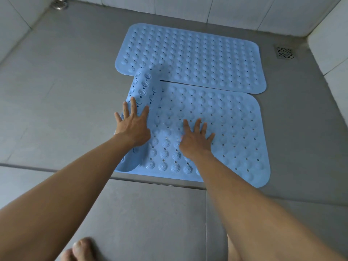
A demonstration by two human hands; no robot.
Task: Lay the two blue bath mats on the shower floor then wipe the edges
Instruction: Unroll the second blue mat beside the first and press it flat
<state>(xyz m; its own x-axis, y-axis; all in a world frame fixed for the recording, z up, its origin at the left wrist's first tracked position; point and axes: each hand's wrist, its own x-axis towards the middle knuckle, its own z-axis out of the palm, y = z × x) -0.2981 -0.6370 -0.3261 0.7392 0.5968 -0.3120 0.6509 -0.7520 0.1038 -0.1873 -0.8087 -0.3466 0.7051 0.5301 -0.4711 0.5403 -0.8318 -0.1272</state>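
From my remote seat, the head cam looked down on two blue mats on the grey shower floor (66,81). The far mat (192,55) lay fully flat, w/ its long side near the back wall tiles (235,12). The near mat (216,132) lay just beside it, long edges almost touching w/ a thin dark gap btwn them on the left. The near mat's right part was flat; its left end (145,87) was curled up and over, showing the suction-cup underside, and the curl's top overlapped the far mat's near-left corner. My left hand (132,127) was flat on that curled end, fingers straight and spread, pressing, gripping nothing. My right hand (195,140) was flat on the mat's top face approx. mid-way along, fingers also spread and straight, nothing held. The near mat's front edge sat along the raised threshold strip (56,166) at the shower entry. A square floor drain (284,53) was in the right rear corner, apart from both mats; a round metal fitting (59,4) showed at top left. Bare toes (81,249) were at the btm edge.
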